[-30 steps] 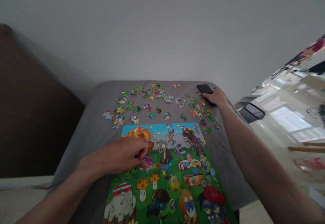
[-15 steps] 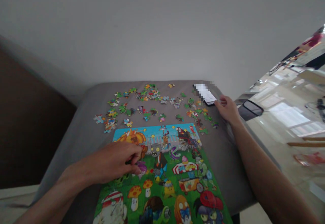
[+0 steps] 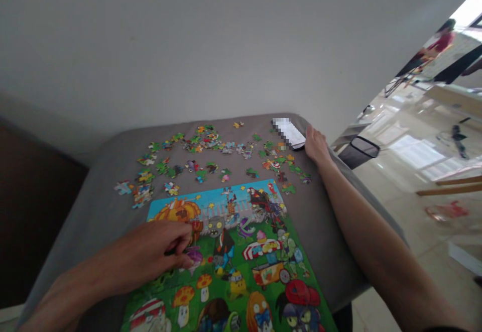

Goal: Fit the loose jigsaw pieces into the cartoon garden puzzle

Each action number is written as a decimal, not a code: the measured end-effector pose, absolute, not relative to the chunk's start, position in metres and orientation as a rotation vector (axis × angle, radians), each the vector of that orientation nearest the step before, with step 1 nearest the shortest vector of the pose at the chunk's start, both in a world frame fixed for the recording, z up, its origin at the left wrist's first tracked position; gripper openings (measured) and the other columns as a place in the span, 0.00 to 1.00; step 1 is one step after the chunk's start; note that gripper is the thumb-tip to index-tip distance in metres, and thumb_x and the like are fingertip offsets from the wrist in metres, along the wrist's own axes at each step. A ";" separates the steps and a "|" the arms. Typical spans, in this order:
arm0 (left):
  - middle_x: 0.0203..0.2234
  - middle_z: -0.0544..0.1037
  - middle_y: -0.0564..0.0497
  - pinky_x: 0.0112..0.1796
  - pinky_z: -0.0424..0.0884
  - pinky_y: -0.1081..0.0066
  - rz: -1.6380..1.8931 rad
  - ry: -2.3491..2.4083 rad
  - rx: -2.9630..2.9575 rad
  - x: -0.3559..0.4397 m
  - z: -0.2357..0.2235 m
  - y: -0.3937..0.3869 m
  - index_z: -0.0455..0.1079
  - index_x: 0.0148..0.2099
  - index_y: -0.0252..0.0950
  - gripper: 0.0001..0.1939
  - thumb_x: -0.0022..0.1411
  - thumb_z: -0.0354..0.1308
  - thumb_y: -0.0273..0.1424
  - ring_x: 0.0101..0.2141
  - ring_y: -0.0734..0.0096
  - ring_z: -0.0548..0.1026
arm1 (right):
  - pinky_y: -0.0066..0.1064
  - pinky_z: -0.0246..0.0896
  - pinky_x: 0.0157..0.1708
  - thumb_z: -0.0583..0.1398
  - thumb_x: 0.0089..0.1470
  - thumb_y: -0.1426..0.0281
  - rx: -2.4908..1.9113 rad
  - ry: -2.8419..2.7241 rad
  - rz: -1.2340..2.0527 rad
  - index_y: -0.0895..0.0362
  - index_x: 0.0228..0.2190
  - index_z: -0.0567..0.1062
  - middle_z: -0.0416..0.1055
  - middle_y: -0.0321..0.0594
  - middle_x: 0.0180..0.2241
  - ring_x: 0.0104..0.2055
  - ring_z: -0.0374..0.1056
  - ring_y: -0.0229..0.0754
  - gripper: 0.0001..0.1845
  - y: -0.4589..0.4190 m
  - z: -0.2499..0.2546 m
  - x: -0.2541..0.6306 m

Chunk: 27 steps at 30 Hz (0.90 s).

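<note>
The puzzle picture lies at the front of the cloth-covered table, showing cartoon zombies, mushrooms and a food cart. Over its left part is my left hand, fingers curled and thumb tip close to the forefinger, near a purple plant figure. Anything inside that pinch is hidden. At the far right, my right hand rests against the right edge of a phone with a bright screen. Its fingers look stretched out and partly hidden. Many loose jigsaw pieces lie scattered beyond the picture.
A grey cloth covers the table, which stands against a pale wall. To the right, past the table edge, are a dark-framed object, a tiled floor and a person in red farther off.
The view has shifted, so table and picture sit farther left. My right hand has moved closer along the phone's edge. My left hand keeps its curled pose over the picture.
</note>
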<state>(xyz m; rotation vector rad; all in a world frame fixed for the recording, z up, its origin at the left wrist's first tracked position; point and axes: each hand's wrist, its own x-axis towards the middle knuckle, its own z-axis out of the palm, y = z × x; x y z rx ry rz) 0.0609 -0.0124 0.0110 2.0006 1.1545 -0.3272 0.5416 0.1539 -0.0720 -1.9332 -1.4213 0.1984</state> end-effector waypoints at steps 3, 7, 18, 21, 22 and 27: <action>0.29 0.72 0.54 0.32 0.58 0.68 -0.344 1.171 1.996 0.061 0.012 -0.012 0.60 0.33 0.39 0.17 0.65 0.60 0.44 0.31 0.68 0.68 | 0.56 0.52 0.66 0.35 0.68 0.46 -1.876 -1.367 0.222 0.58 0.57 0.74 0.72 0.56 0.59 0.64 0.65 0.57 0.43 0.155 -0.072 0.547; 0.29 0.72 0.54 0.32 0.58 0.68 -0.375 1.179 2.002 0.061 0.014 -0.013 0.60 0.33 0.39 0.18 0.66 0.59 0.46 0.31 0.68 0.68 | 0.50 0.61 0.61 0.33 0.67 0.41 -1.801 -1.350 0.257 0.56 0.53 0.79 0.77 0.52 0.53 0.57 0.71 0.55 0.47 0.144 -0.072 0.551; 0.30 0.72 0.54 0.31 0.56 0.69 -0.333 1.160 2.000 0.061 0.013 -0.013 0.60 0.33 0.39 0.18 0.66 0.60 0.45 0.31 0.68 0.68 | 0.58 0.47 0.67 0.42 0.63 0.37 -1.757 -1.359 0.303 0.55 0.43 0.84 0.77 0.53 0.54 0.63 0.65 0.62 0.44 0.163 -0.070 0.549; 0.30 0.72 0.55 0.31 0.56 0.69 -0.329 1.170 2.004 0.060 0.013 -0.014 0.61 0.34 0.39 0.18 0.65 0.61 0.45 0.31 0.68 0.68 | 0.62 0.43 0.67 0.41 0.62 0.35 -1.759 -1.281 0.322 0.54 0.48 0.82 0.77 0.53 0.53 0.65 0.62 0.63 0.46 0.175 -0.072 0.554; 0.30 0.72 0.54 0.31 0.55 0.69 -0.331 1.172 2.012 0.060 0.013 -0.014 0.61 0.34 0.39 0.17 0.65 0.61 0.45 0.31 0.68 0.68 | 0.61 0.44 0.67 0.40 0.62 0.35 -1.747 -1.262 0.327 0.54 0.49 0.81 0.78 0.52 0.53 0.65 0.63 0.62 0.47 0.176 -0.073 0.555; 0.30 0.72 0.54 0.31 0.56 0.69 -0.345 1.179 2.010 0.060 0.013 -0.014 0.60 0.33 0.39 0.16 0.64 0.61 0.42 0.31 0.68 0.68 | 0.51 0.54 0.65 0.36 0.59 0.32 -1.653 -1.220 0.328 0.56 0.48 0.82 0.79 0.50 0.52 0.61 0.69 0.57 0.53 0.169 -0.074 0.559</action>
